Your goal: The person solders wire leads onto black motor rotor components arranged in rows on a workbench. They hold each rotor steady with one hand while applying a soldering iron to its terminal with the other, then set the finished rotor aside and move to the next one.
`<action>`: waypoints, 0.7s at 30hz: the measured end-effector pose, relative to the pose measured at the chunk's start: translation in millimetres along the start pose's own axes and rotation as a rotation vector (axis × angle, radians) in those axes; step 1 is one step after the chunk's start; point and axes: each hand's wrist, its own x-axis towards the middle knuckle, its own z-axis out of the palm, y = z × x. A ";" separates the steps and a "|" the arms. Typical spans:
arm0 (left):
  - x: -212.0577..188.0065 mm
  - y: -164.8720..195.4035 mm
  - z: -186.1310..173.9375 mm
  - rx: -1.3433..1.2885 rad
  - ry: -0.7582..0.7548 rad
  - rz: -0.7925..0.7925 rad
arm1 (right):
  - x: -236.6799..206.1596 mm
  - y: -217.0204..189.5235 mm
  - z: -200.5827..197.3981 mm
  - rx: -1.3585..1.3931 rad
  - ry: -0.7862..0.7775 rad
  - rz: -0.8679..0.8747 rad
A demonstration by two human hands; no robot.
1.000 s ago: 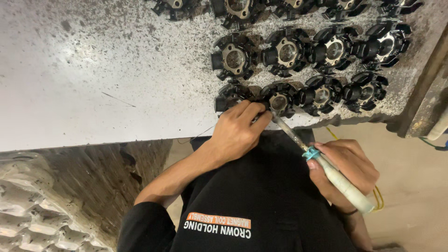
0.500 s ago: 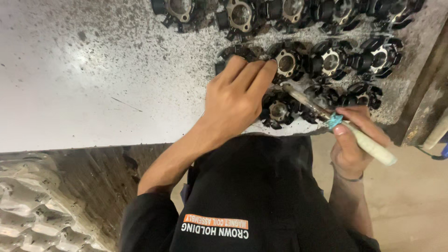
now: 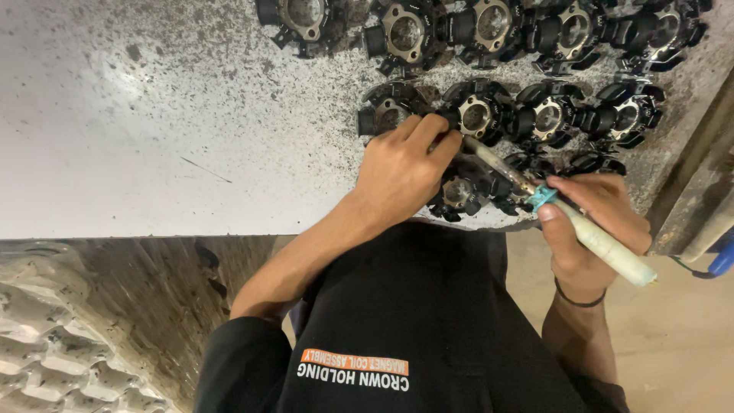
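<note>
I see the left hand point(image 3: 401, 172) resting knuckles-up on a black round part point(image 3: 459, 190) at the near edge of the speckled metal table point(image 3: 153, 115), fingers curled together, tips pressing down by the tool's shaft. I can't tell whether it actually grips the part.

Right hand point(image 3: 592, 229) is just off that near edge, clamped around a pale-handled tool point(image 3: 600, 243) with a teal collar. Its metal shaft slants up-left from the hand and disappears under the left fingertips, over the black part.

More black round parts point(image 3: 547, 115) with metal centres sit in rows further back from that edge, one row right behind the held part, another at the table's far side.

Black shirt in the foreground below the table edge, thin dark band on the right wrist.
</note>
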 end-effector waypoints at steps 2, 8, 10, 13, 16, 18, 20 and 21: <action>-0.7 -1.4 2.1 -0.022 -0.011 -0.001 | 8.1 -13.5 -3.8 -0.095 -0.055 -0.028; 8.4 -2.2 4.1 -0.098 0.023 -0.017 | 25.6 -31.1 -10.7 -0.223 -0.173 -0.085; 11.9 5.8 -13.1 -0.092 0.030 -0.025 | 26.5 -29.2 -16.3 -0.103 -0.164 -0.003; 15.8 22.5 -63.6 -0.069 0.005 0.027 | 24.6 -15.0 -19.0 0.160 -0.004 0.140; 26.5 31.4 -114.8 -0.017 0.169 0.186 | 30.4 15.0 -8.9 0.333 0.176 0.099; 48.1 22.5 -120.0 -0.013 0.299 0.281 | 37.9 32.8 -2.1 0.374 0.176 0.029; 73.4 6.3 -99.8 0.078 0.334 0.255 | 46.7 41.7 0.6 0.344 0.166 -0.024; 84.8 -2.3 -82.0 0.145 0.330 0.209 | 50.7 42.9 2.0 0.296 0.152 -0.040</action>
